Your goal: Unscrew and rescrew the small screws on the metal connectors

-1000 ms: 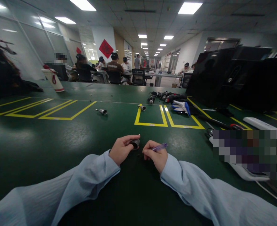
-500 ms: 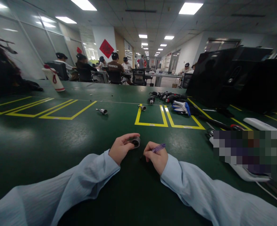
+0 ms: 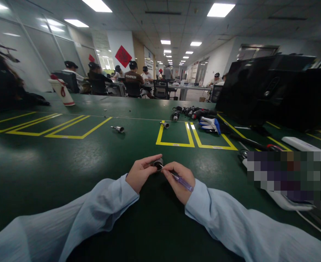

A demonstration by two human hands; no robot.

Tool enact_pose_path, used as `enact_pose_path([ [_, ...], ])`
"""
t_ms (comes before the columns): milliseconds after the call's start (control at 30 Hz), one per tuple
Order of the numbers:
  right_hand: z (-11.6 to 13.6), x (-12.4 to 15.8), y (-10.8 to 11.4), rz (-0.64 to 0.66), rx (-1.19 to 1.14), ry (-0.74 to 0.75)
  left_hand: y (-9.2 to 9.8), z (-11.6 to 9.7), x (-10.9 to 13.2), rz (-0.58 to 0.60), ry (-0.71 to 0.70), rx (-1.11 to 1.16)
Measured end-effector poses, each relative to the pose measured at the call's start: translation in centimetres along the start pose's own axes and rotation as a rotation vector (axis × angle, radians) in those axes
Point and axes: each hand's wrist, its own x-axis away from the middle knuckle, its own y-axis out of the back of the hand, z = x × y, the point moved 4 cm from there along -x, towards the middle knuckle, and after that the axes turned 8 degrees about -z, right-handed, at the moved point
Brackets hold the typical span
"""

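My left hand [image 3: 140,172] is closed on a short, round grey metal part [image 3: 158,162], thumb and fingers on its sides, with the dark hollow opening facing right. My right hand [image 3: 179,185] pinches a small screwdriver [image 3: 184,183] by its thin shaft. Its purple see-through handle lies back across the palm toward the wrist. The metal tip is at the part's opening; how far it goes in, I cannot tell. Farther up the green table [image 3: 138,145] lie two loose silver socket-like metal pieces, one on the left [image 3: 118,129] and one near the middle [image 3: 165,124].
Yellow tape frames [image 3: 175,145] mark the table. Toward the right lie a blue-and-white glove [image 3: 210,124], tangled dark cables [image 3: 187,110] and a white power strip [image 3: 305,145]. Black monitors [image 3: 264,91] stand behind them. A paper cup [image 3: 62,91] stands at the far left. People sit beyond.
The screwdriver has turned in my right hand: its handle pointed up and right, now down and right. Its tip has come up to the metal part. My left hand stays nearly still.
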Motion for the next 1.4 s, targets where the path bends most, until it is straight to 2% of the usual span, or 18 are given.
enact_pose_path([
  [400, 0.0, 0.2, -0.1, -0.012, 0.050, 0.104, -0.3, -0.6, 0.3, 0.029, -0.088, -0.171],
  [700, 0.6, 0.4, 0.0, -0.016, 0.087, 0.148, -0.3, -1.4, 0.5, -0.042, -0.232, -0.353],
  [967, 0.4, 0.5, 0.0, -0.034, 0.110, 0.179, -0.6, -1.4, 0.5, -0.009, -0.236, -0.381],
  [1167, 0.9, 0.6, -0.1, -0.004, 0.171, 0.213, -0.3, -1.4, 0.5, -0.017, -0.311, -0.420],
  [1400, 0.8, 0.6, -0.1, -0.016, 0.192, 0.184, -0.6, -1.6, 0.8, -0.013, -0.280, -0.388],
])
